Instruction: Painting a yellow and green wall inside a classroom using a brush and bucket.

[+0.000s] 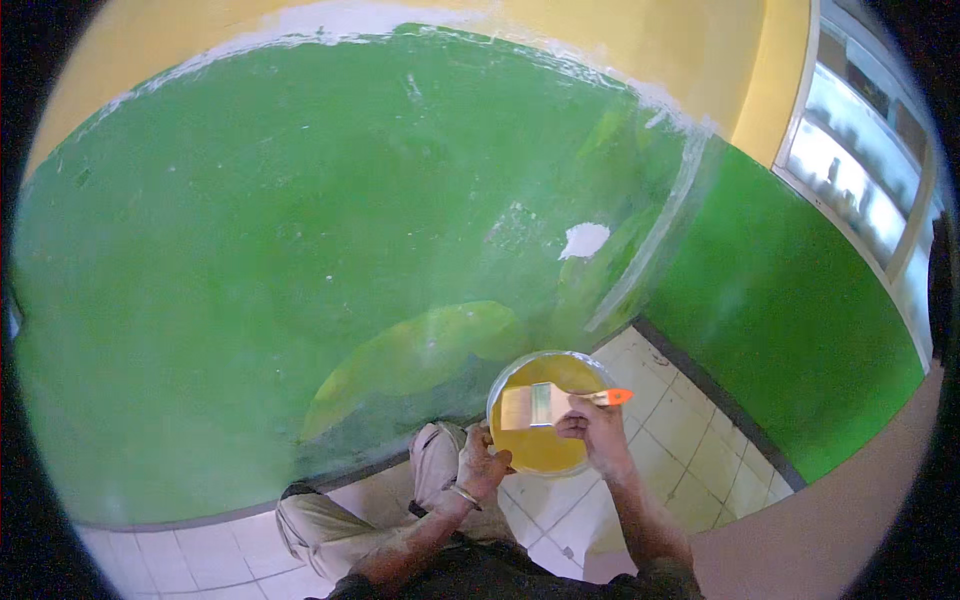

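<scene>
A round tub of yellow paint [551, 456] is in front of me, close to the green wall [300, 225]. My right hand [592, 429] grips a wide flat paintbrush [551, 405] by its wooden handle, which has an orange tip. The brush lies across the view over the paint, bristles to the left; whether they touch the paint I cannot tell. My left hand [484, 463], with a bangle at the wrist, holds the tub's lower left rim between thumb and fingers.
White floor tiles [682, 487] meet a dark skirting [720, 397] at the wall corner. White patches mark the green wall and its border with the yellow upper wall [600, 30]. A window [855, 150] is at the upper right. My bent legs [322, 525] are at lower left.
</scene>
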Action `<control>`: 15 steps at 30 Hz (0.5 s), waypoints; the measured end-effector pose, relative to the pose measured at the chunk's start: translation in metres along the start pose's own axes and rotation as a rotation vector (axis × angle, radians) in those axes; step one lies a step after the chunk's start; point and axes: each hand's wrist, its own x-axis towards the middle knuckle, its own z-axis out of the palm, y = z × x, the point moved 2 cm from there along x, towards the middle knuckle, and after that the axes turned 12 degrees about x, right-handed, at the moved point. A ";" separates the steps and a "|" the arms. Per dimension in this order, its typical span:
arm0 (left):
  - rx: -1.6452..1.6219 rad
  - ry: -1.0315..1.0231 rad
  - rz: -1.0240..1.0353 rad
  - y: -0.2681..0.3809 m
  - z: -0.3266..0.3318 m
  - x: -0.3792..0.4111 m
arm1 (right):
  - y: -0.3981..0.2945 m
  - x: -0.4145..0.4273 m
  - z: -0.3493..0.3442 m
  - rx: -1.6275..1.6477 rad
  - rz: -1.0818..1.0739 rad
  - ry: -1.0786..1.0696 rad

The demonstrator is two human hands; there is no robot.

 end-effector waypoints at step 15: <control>0.896 0.183 0.290 0.012 -0.083 -0.037 | -0.106 0.025 0.034 0.812 -0.394 -0.473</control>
